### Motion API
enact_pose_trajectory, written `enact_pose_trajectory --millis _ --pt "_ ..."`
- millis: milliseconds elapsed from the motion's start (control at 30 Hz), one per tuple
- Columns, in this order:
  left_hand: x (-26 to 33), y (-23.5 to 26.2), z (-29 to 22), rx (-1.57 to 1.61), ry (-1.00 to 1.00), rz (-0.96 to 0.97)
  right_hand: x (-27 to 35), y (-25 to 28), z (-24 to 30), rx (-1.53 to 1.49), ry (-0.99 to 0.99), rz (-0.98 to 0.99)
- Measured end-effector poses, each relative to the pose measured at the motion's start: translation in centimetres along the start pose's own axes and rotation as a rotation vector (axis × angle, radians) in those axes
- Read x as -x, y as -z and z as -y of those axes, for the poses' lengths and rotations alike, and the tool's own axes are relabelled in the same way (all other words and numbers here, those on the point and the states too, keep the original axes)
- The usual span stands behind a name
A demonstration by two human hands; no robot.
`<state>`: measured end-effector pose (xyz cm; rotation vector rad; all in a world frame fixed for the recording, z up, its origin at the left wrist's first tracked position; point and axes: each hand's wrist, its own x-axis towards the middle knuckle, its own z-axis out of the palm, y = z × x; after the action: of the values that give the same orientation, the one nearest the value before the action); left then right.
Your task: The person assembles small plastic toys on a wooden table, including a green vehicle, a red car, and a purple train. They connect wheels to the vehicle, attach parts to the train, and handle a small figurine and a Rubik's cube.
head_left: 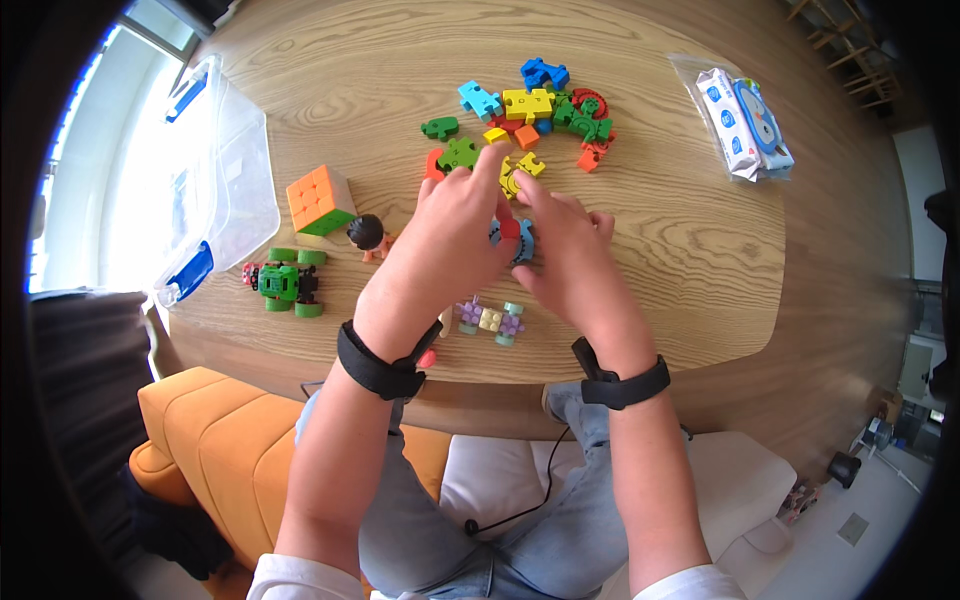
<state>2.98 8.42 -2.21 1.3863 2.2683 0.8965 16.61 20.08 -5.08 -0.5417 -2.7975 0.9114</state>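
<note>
Over the middle of the table, my left hand (445, 235) is closed on a small red and blue toy piece (524, 240), its index finger stretched away from me. Part of the piece is hidden by the fingers. My right hand (578, 255) faces it from the other side, thumb and index finger apart around the blue part; whether they touch it is hard to tell. Just beyond the hands lie yellow puzzle-like pieces (528, 165) and a green one (459, 154). Nearer to me, a small car of pastel building blocks (490, 318) stands below the hands.
Farther back is a cluster of colourful pieces, including a yellow block (527, 105) and a blue one (544, 73). To the left are a puzzle cube (318, 200), a dark-haired figurine (368, 233), a green toy vehicle (283, 283) and a clear bin (245, 150). Wipes packs (735, 125) lie right.
</note>
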Motion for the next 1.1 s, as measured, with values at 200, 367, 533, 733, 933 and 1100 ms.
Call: enact_pose_trajectory --millis 200,367,533,733,933,1100 --pt "-0.1 1.0 -1.1 0.168 -0.06 0.034 0.6 3.9 -0.9 -0.051 0.005 -0.035" --pt "0.4 -1.3 -1.5 0.09 -0.092 0.097 1.0 6.1 -2.8 -0.113 -0.057 -0.054" --pt "0.4 -2.3 -1.6 -0.03 -0.133 0.095 1.3 5.4 -3.8 -0.006 -0.051 0.015" --pt "0.7 -2.8 -1.8 -0.123 -0.19 0.089 0.8 5.0 -3.8 -0.091 -0.085 -0.027" --pt "0.7 -3.7 -2.0 -0.188 -0.199 0.078 0.7 4.8 -3.8 -0.108 -0.079 -0.031" --pt "0.7 -2.8 -2.8 -0.157 -0.064 0.206 0.7 5.1 -3.9 -0.119 -0.061 -0.004"
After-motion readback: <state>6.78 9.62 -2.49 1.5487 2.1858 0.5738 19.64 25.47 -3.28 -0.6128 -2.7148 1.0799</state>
